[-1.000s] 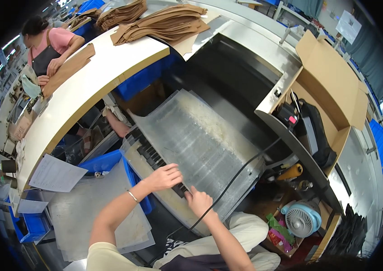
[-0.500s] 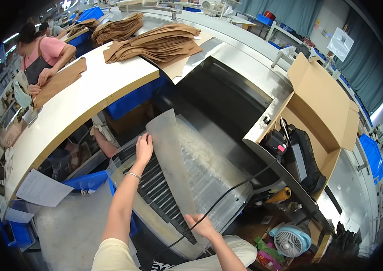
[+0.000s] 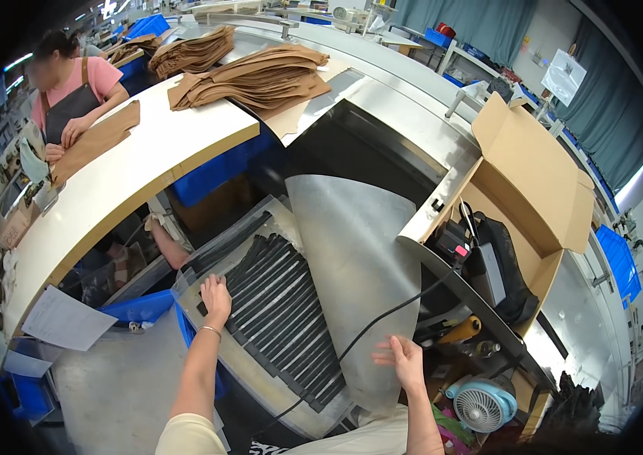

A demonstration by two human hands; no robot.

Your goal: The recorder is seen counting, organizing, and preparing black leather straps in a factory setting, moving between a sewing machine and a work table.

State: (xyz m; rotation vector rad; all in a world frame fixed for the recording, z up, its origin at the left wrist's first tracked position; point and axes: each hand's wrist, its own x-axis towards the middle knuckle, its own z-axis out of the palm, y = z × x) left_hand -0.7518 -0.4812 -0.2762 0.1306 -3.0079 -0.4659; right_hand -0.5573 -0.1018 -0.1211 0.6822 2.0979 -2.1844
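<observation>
Co-worker (image 3: pixel 71 83): far left, sitting at the long white table (image 3: pixel 124 178), both hands flat on a tan sheet, probably smoothing it.
Blue bins (image 3: pixel 139 307): tucked under that table; can't see what's in them.
Left hand (image 3: pixel 217 297): fingers spread and pressing flat on the near-left corner of the tray (image 3: pixel 261 356), gripping nothing. Looks like it's pinning the tray so it isn't sliding.
Tray: shallow and clear, tilted toward the person, holding rows of long black strips (image 3: pixel 283 318) lying side by side.
Clear cover sheet (image 3: pixel 352 258): peeled up off the strips and standing curved over the tray's right side, so the rows are lying exposed.
Right hand (image 3: pixel 405 362): fingers open, touching the sheet's lower edge and propping it up. A black cable (image 3: pixel 382 318) is running across in front.
Cardboard box (image 3: pixel 534 182): flaps open on the right, dark devices and cords inside.
Small blue fan (image 3: pixel 481 406): sitting below it, next to some bright packets.
</observation>
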